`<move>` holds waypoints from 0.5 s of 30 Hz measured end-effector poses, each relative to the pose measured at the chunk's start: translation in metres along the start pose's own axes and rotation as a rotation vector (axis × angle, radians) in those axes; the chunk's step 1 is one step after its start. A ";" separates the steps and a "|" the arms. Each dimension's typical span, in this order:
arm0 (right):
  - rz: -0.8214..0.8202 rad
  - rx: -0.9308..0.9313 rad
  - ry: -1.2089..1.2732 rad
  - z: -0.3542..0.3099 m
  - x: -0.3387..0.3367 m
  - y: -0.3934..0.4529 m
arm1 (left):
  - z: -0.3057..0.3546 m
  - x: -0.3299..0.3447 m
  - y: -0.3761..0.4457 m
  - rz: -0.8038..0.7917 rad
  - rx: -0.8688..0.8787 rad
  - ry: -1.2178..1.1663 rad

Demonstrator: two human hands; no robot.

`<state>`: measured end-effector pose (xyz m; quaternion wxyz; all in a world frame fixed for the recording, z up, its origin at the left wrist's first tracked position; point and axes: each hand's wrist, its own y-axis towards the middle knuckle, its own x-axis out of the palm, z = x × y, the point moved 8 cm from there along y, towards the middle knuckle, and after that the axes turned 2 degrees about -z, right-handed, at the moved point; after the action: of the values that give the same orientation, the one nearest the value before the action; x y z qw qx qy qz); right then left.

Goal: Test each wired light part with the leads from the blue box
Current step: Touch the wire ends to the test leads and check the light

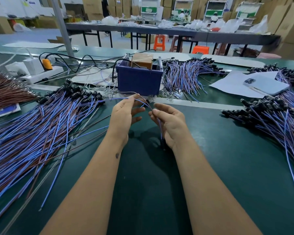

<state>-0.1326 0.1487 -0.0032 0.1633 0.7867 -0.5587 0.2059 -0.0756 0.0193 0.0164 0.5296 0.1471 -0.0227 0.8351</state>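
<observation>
**Setting: factory assembly floor**

Green work mat (219, 150) on a long bench, heaped with bundles of blue and brown wired parts (32, 126), more at right (278, 116). Power strip (41, 73) with plugs at the bench's far left. Beyond: a long grey table (159, 30) under plastic bags, orange stools (159, 42) beneath it. Stacked cardboard cartons (292, 22) line the walls. Shelved workstations (150, 7) at the back, workers seated there.

Bare green mat (210, 141) lies between wire piles (32, 129), blue box (139, 78) beyond.
</observation>
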 end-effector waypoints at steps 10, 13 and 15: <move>-0.328 0.069 -0.421 0.011 0.029 -0.012 | 0.004 -0.012 0.004 0.092 0.079 -0.046; -0.159 0.014 -0.328 0.008 0.018 -0.004 | -0.005 0.009 0.002 -0.043 0.034 0.095; -0.096 -0.033 -0.322 0.006 0.013 -0.001 | -0.012 0.021 -0.002 -0.109 -0.011 0.199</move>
<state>-0.1271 0.1353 -0.0017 0.0942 0.8325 -0.5427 0.0597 -0.0849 0.0406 0.0098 0.5745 0.0616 0.0335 0.8155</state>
